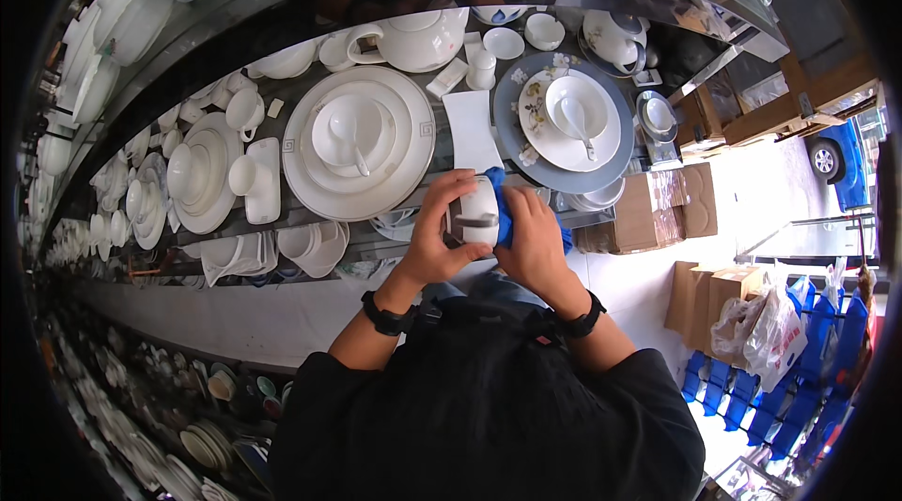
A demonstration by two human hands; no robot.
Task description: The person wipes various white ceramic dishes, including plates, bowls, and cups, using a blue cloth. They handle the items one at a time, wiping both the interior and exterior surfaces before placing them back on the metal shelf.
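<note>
In front of my body, my left hand grips a white ceramic cup with a grey handle, turned on its side. My right hand presses a blue cloth against the cup's right end, so that part of the cup is hidden. Just beyond both hands lies a white rectangular dish with curved sides. To its right is a grey-blue floral plate bearing a smaller plate, a bowl and a spoon. On the left, a large white plate carries another bowl and spoon.
A teapot stands at the back of the glass shelf, beneath an upper shelf edge. More crockery fills the left side. Cardboard boxes sit to the right. Behind me on the left, another shelf holds stacked plates.
</note>
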